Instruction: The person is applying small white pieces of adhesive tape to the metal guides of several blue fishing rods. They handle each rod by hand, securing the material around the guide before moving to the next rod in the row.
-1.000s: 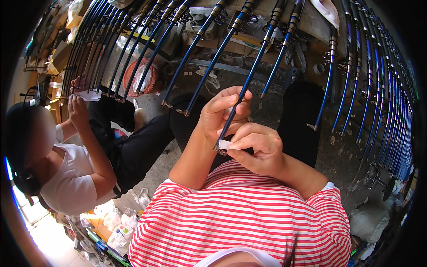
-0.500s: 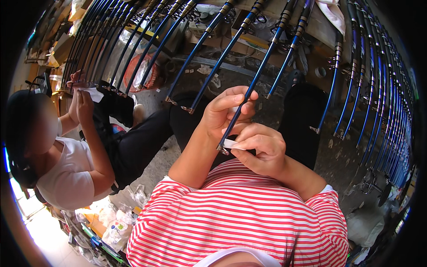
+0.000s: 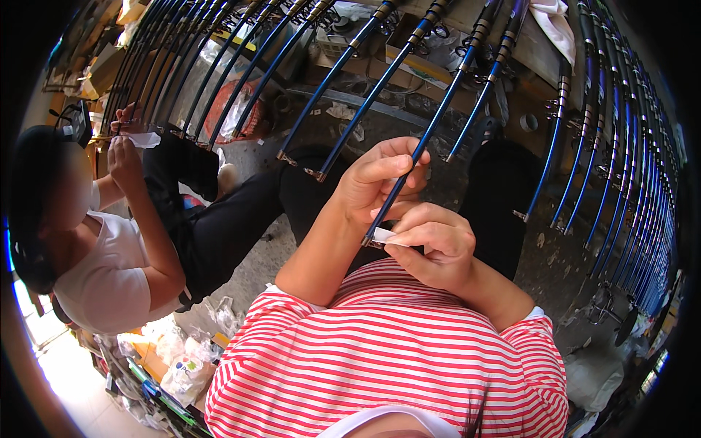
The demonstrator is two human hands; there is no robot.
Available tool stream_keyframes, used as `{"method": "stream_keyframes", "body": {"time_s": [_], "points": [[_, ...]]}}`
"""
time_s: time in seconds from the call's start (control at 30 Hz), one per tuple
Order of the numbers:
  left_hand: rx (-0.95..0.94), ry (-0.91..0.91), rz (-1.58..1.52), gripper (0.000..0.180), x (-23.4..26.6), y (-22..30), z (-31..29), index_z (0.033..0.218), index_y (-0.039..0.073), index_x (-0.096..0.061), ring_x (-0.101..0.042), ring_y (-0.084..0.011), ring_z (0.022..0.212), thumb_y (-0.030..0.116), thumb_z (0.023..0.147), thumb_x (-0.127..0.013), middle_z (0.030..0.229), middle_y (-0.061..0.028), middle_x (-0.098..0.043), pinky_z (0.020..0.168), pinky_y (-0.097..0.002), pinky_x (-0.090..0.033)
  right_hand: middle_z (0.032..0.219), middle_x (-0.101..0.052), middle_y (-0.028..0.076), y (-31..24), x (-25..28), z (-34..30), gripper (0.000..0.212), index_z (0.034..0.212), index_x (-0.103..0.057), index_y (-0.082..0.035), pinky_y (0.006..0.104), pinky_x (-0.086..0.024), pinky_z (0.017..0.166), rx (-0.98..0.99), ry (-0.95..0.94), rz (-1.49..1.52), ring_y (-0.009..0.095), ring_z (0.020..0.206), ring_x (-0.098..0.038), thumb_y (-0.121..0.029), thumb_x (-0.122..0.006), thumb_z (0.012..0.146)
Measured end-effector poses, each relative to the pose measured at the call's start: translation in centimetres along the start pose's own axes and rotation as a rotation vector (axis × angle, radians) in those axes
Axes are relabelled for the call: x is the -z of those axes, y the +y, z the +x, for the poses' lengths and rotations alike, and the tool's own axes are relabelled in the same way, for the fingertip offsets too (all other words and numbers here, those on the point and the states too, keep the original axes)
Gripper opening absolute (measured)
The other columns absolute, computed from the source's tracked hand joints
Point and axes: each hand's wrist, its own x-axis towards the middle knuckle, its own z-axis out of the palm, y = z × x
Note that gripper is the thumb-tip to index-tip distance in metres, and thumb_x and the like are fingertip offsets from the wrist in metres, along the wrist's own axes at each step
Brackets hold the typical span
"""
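A blue fishing rod (image 3: 443,109) slants down toward my body, its far part resting up among other rods. The fingers of my left hand (image 3: 374,179) are closed around it a short way above its near end. My right hand (image 3: 436,244), just below and to the right, pinches a small white strip (image 3: 384,235) between thumb and fingers. That strip touches the rod close to the small metal fitting (image 3: 369,242) at its near end. Whether the strip is paper, cloth or tape cannot be made out.
More blue rods (image 3: 365,107) hang on my left, and a dense row (image 3: 617,175) curves along the right. A co-worker (image 3: 109,270) at left holds a white piece (image 3: 146,139) by other rod ends. Beyond stand a red basket (image 3: 252,109) and a cluttered bench (image 3: 537,55).
My grip on the rod and strip stays much the same, with the strip lying a little closer over the rod. The co-worker's nearer hand has shifted slightly. The whole view has moved a little.
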Motion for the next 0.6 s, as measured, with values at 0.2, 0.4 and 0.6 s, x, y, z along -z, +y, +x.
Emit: {"method": "stream_keyframes", "body": {"time_s": [0.2,0.4,0.6], "points": [[-0.016,-0.004,0.022,0.019,-0.03,-0.14,0.08,0.097,0.000,-0.057,-0.036,-0.0019,0.044,0.010,0.082,-0.061,0.069,-0.0071,-0.053,0.031,-0.0138,-0.028,0.075,-0.061,0.010,-0.01,0.01,0.03,0.012,0.078,-0.063,-0.001,0.0240,-0.049,0.057,0.006,0.000,0.004,0.018,0.068,-0.062,0.003,-0.070,0.069],[0.011,0.051,0.068,0.015,-0.32,-0.09,-0.04,0.094,-0.001,-0.059,-0.036,-0.0033,0.041,0.008,0.082,-0.061,0.063,-0.0046,-0.049,0.031,-0.0149,-0.027,0.075,-0.061,0.010,-0.05,-0.05,0.03,0.012,0.078,-0.063,-0.001,0.0248,-0.049,0.058,0.009,-0.001,0.000,0.019,0.069,-0.063,0.003,-0.070,0.070],[-0.006,0.034,0.092,0.014,-0.10,-0.16,-0.08,0.093,-0.001,-0.059,-0.034,-0.0034,0.040,0.008,0.082,-0.062,0.059,-0.0022,-0.046,0.031,-0.0154,-0.026,0.076,-0.061,0.011,-0.21,0.10,0.28,0.012,0.078,-0.061,-0.001,0.0273,-0.051,0.058,0.034,-0.004,-0.001,0.025,0.078,-0.065,0.004,-0.069,0.070]]}}
